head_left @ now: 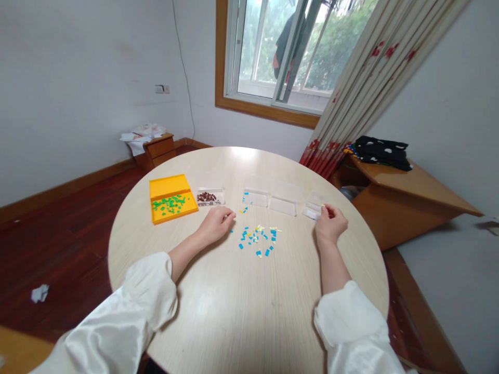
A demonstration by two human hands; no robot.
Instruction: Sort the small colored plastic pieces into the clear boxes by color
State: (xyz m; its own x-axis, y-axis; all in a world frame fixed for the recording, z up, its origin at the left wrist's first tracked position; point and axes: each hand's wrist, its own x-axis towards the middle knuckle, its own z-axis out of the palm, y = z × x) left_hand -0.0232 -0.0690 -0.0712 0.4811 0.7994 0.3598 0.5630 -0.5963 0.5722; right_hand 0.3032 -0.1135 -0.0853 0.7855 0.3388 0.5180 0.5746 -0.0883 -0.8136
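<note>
Small blue, yellow and cream pieces [267, 252] lie scattered on the round table [241, 306], between my two hands. My left hand [217, 225] rests on the table left of them, its fingers curled; whether it holds anything is hidden. At the right, my right hand [331, 223] is pinched on a small pale piece [323, 206] above a small clear box [311, 212]. Two more clear boxes stand in the middle: one [257, 198] has a few blue pieces at its left end, the other [283, 206] shows no pieces.
An open yellow case [170, 186] with green pieces [171, 203] stands at the left. Beside it is a clear box [222, 196] of brown pieces [206, 197]. A wooden cabinet [405, 192] with dark cloth [384, 152] stands beyond the table's right edge.
</note>
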